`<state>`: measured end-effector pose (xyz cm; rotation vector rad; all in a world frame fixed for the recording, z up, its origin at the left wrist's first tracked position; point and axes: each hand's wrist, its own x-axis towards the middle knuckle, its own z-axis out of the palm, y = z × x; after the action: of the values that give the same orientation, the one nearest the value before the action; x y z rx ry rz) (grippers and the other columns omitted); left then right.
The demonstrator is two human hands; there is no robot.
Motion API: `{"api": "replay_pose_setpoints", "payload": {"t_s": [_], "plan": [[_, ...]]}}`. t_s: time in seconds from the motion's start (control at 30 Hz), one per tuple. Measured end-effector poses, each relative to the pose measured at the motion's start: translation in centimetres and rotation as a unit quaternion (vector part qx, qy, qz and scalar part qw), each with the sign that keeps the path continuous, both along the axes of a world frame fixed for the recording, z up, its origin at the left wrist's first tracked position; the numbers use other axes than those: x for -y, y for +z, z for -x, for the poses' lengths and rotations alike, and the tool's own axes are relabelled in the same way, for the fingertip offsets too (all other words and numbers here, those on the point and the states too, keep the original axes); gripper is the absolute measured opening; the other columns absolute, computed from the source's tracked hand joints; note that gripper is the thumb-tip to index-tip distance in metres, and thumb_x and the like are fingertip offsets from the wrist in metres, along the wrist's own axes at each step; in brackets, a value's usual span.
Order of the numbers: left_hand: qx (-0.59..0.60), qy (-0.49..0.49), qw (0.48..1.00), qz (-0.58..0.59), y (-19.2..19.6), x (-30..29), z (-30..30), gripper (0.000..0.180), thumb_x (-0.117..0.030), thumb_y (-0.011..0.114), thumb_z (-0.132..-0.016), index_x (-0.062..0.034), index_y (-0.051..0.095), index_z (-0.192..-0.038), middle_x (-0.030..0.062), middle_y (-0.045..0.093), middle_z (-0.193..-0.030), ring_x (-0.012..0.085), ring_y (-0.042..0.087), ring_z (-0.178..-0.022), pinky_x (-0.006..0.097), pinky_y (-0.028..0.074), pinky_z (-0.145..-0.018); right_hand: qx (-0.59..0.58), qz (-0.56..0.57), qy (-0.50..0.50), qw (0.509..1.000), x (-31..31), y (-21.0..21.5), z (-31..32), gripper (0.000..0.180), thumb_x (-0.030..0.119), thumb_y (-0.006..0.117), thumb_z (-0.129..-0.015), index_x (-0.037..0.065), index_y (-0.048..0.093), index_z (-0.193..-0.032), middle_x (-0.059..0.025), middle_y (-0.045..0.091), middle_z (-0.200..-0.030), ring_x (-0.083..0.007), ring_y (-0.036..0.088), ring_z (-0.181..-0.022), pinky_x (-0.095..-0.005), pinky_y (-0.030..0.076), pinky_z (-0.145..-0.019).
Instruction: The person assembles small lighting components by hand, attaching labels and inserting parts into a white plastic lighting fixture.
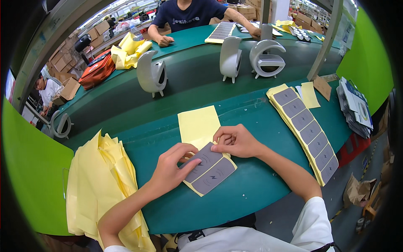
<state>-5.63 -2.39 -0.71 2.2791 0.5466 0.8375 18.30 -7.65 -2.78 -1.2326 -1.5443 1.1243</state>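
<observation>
Head view: label sheet (213, 177) held between both hands above the green desk (256, 189), in front of the torso. Sheet tilted, face up, 2 grey labels (210, 156) showing, each with a dark bolt mark and curved lines; pale yellow backing visible between them and along the margins. Left hand (170, 168) at the sheet's left side: thumb laid on the upper label, remaining fingers curled behind the edge, pinching it. Right hand (237, 142) at the far edge: thumb and index finger pressed together on the margin, other fingers folded in. Cannot tell whether they grip label, backing or both.

Just beyond the hands, a plain yellow sheet (197, 122) lies on the desk, near end partly hidden by the label sheet. To the right, a slanting stack of label strips (310, 132); near its far end, a yellow piece (310, 95) and brown cardboard (322, 87). To the left, a large loose heap of yellow paper (98, 180).

Farther off, a dark green conveyor belt (189, 90) carries crescent-shaped devices (147, 76) on small feet. Across it, a co-worker (187, 17) in a dark shirt, 1 fist on the far desk (187, 40)
</observation>
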Motion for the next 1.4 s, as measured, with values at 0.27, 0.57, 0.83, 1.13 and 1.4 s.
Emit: {"api": "replay_pose_setpoints", "payload": {"t_s": [0.27,0.57,0.83,1.13,1.4], "plan": [[-0.037,-0.043,0.998,-0.039,0.9,1.9,-0.1,0.020,-0.002,0.074,-0.078,-0.0016,0.067,-0.096,0.0090,0.064,-0.107,0.0177,0.069,-0.074,0.025,0.059,-0.063,0.155,-0.119,0.190,0.962,-1.3,-0.9,-2.1,0.038,0.032,0.045,-0.100,0.004,0.058,-0.121,-0.0162,0.055,-0.125,-0.0308,0.047,-0.124,-0.0412,0.035,-0.107],[-0.014,-0.244,0.958,-0.154,2.7,5.6,-0.4,0.013,-0.001,0.074,-0.077,-0.0002,0.070,-0.090,0.0148,0.061,-0.112,0.0340,0.057,-0.113,0.049,0.046,-0.096,0.340,-0.218,0.185,0.896,-1.2,-2.1,-1.5,0.040,0.038,0.054,-0.095,0.013,0.054,-0.126,-0.0129,0.045,-0.137,-0.0312,0.043,-0.127,-0.0421,0.036,-0.106],[0.160,-0.063,0.955,0.241,7.5,-4.5,-3.4,0.017,-0.012,0.065,-0.086,-0.0011,0.063,-0.099,0.0083,0.056,-0.111,0.0198,0.053,-0.112,0.035,0.040,-0.099,0.333,-0.210,0.158,0.906,-0.8,-2.2,-2.3,0.041,0.038,0.057,-0.094,0.013,0.053,-0.126,-0.0145,0.045,-0.136,-0.0329,0.043,-0.127,-0.0428,0.036,-0.105],[0.063,0.253,0.956,-0.133,4.2,-19.3,-13.5,0.101,-0.041,0.078,-0.073,-0.0248,0.016,-0.151,0.0290,0.050,-0.126,0.0394,0.052,-0.118,0.045,0.045,-0.096,0.328,-0.248,0.189,0.892,-1.2,-2.6,-1.8,0.042,0.035,0.058,-0.093,0.011,0.052,-0.127,-0.0169,0.043,-0.136,-0.0331,0.039,-0.129,-0.0427,0.033,-0.107],[-0.004,0.273,0.961,-0.049,2.8,-18.6,-17.3,0.107,-0.028,0.075,-0.070,-0.0268,0.003,-0.149,0.0253,0.067,-0.094,0.0444,0.066,-0.085,0.047,0.054,-0.078,0.304,-0.254,0.162,0.904,-1.4,-2.8,-1.4,0.043,0.036,0.057,-0.093,0.010,0.052,-0.127,-0.0174,0.043,-0.136,-0.0346,0.039,-0.130,-0.0430,0.031,-0.109]]}}
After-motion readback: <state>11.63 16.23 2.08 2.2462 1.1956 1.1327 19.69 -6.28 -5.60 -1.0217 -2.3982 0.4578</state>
